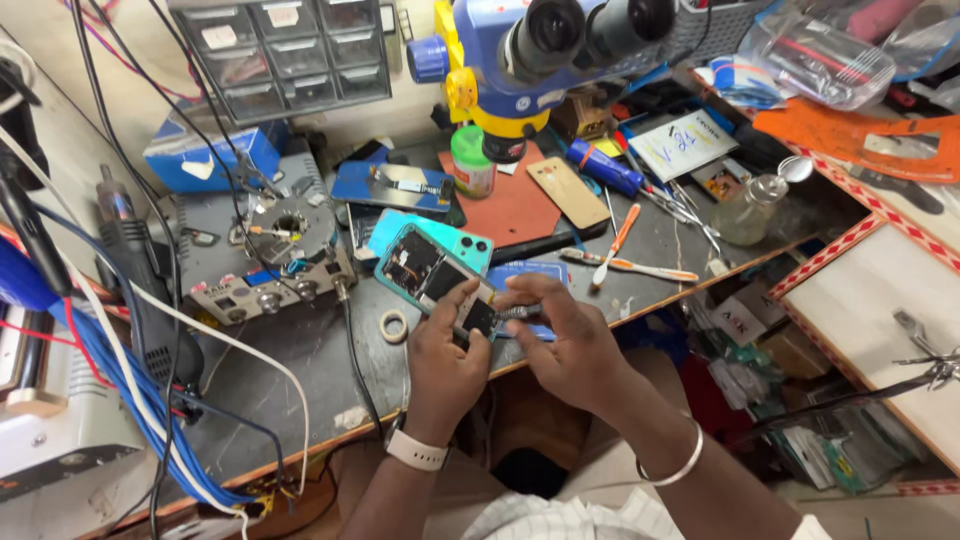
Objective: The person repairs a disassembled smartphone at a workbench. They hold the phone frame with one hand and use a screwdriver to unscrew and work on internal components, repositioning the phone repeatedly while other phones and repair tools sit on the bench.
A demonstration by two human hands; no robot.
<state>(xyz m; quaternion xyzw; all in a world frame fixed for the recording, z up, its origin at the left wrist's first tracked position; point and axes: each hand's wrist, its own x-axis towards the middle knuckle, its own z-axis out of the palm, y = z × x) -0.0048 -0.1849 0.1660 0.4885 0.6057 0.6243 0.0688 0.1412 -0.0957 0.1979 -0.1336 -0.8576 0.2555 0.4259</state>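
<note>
At a cluttered grey stone-topped desk (300, 360) edged in wood, the left hand (445, 360) is curled round an opened teal smartphone with its back cover removed (430, 270), lying mid-desk, while the right hand (570, 345) pinches a small metal tool (515, 312) against it; a blue stereo microscope (530, 50) overhangs, a grey drawer cabinet (285, 50) behind.

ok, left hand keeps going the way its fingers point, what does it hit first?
The left hand points up and away across the bench, already on the opened phone. Straight beyond that, the teal back cover looks like the first thing in line, though depth is unclear.
</note>
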